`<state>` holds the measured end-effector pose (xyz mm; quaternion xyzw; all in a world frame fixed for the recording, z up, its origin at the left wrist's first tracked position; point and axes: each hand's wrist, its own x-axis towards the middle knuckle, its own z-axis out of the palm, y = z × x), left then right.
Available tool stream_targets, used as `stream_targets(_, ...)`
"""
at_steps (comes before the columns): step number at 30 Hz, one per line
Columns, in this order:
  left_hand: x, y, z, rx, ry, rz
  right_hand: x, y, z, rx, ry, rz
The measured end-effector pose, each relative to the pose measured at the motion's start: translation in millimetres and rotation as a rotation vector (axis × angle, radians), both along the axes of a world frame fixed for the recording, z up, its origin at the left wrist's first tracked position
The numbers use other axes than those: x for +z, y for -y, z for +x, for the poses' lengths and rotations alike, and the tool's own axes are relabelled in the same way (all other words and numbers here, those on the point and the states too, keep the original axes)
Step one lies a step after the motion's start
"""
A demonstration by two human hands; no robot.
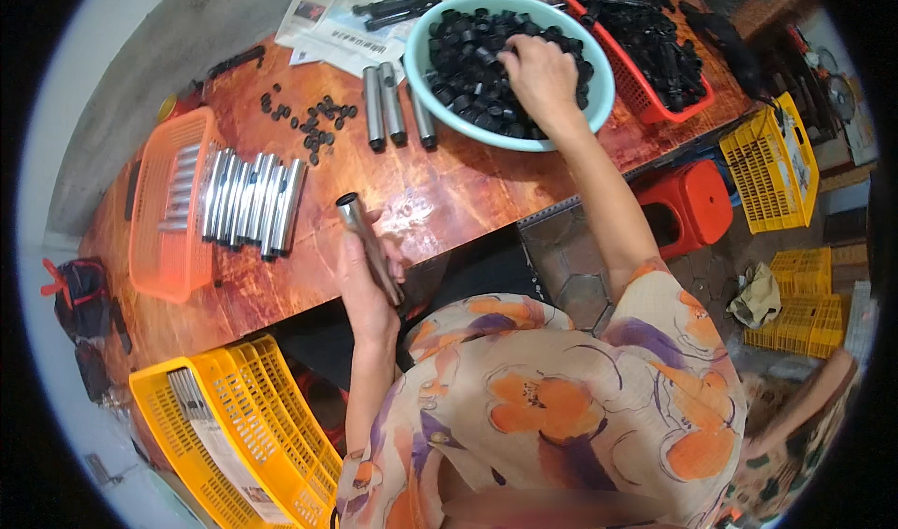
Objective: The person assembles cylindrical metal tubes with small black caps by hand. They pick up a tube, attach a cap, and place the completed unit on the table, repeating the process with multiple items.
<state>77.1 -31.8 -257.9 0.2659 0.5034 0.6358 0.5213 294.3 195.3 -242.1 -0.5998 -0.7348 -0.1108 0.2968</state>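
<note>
The person's left hand (367, 281) is gripping a short metal tube (369, 248) around its lower half, fingers wrapped shut on it, holding it tilted with its dark-capped end pointing up and away from the body. The right hand (540, 75) is reaching far forward and is resting in a pale green basin (418, 71), fingers curled down among the small black caps (468, 71) that are filling it; whether the fingers are pinching one I cannot tell.

The tube is looking rigid and smooth, probably light enough for one hand yet slick on its polished wall, so a full wrap at mid-length, as the left hand is doing, seems the safe hold. The caps are looking like hard, light plastic pieces, small enough to slip away, best pinched singly by the rim between thumb and forefinger.

Beyond the left hand, a row of finished tubes (253, 202) is lying side by side on the reddish wooden table (449, 202), just beside an orange basket (168, 211) that is holding more. Three bare tubes (393, 108) are lying just left of the basin, and loose caps (313, 122) are scattered further left. To the right of the right hand a red tray (645, 108) is holding black parts. Near the left elbow a yellow crate (234, 435) is sitting low, and off to the right a red stool (687, 202) and more yellow crates (776, 164) are standing on the floor. Newspaper sheets (374, 5) are lying at the table's far edge.
</note>
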Motion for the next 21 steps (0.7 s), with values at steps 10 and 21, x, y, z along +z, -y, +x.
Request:
stream_targets(10, 9, 4, 4, -0.182, -0.066, 0.004, 45, 94, -69, 1.185, -0.483, -0.483)
stream_targets(21, 5, 6, -5, -0.207, -0.028, 0.054, 33, 110, -86, 1.199, -0.487, -0.426)
